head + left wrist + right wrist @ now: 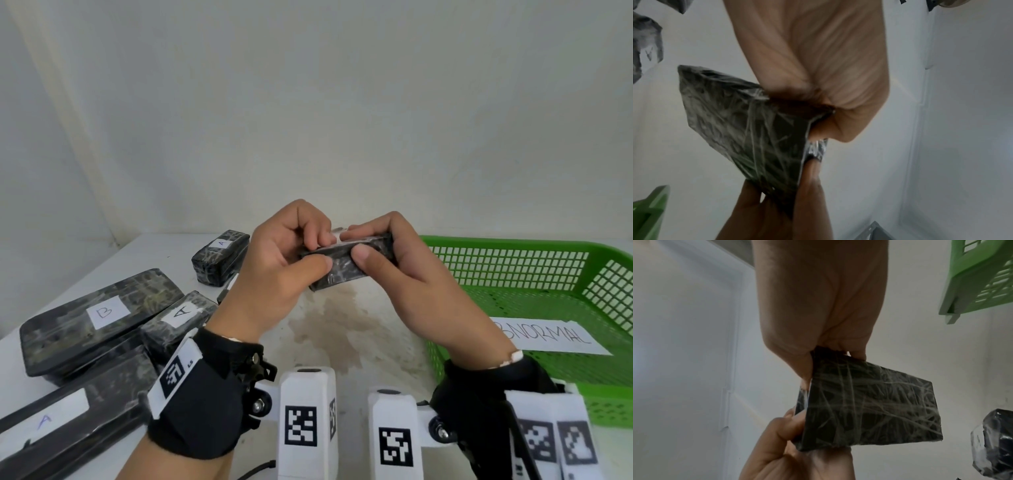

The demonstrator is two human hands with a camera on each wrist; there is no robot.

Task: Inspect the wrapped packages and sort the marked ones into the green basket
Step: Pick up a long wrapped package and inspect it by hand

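Note:
A small dark package wrapped in clear film (342, 265) is held above the table by both hands. My left hand (291, 253) pinches its left end with thumb and fingers, and my right hand (387, 253) pinches its right end. The left wrist view shows the package (748, 134) between the two hands. In the right wrist view its film-covered underside (867, 410) faces the camera, with no label showing there. The green basket (534, 291) stands at the right, holding a paper sheet (555, 337) lettered "ABNORMAL".
Several wrapped dark packages lie at the left: a small one labelled A (221, 257), a large one labelled B (99, 315), another A (178, 318) and a long A (61, 428) at the near edge. A brown stain (329, 318) marks the white table.

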